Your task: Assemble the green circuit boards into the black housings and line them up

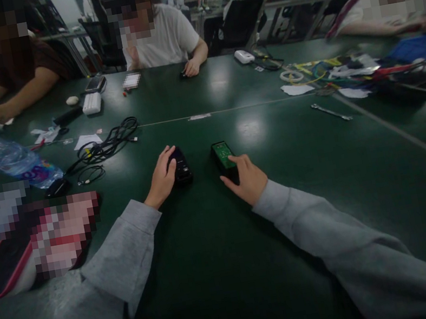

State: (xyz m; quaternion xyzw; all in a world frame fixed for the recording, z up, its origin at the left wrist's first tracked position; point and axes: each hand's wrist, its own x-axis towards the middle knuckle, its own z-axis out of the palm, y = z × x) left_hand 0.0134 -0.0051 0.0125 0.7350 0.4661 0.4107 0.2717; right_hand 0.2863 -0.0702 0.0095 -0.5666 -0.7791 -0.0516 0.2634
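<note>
A small black boxy device [184, 171] with a dark face lies on the green table in front of me. My left hand [163, 176] rests against its left side and top edge, fingers stretched forward and thumb apart; its underside is hidden. To the right sits a second small black device with a lit green screen [223, 152]. The index finger of my right hand [249, 176] touches this screen near its lower right. My right thumb is stretched out by the device's near end, and the other fingers are partly hidden.
Left of me lie a pink-edged case [3, 257], a clear plastic bottle [6, 154] and coiled black cables [111, 141]. A wrench [331, 112] is on the right, before a cable pile [386, 68]. Across the table a person in white [170, 32] rests a hand on a small dark object.
</note>
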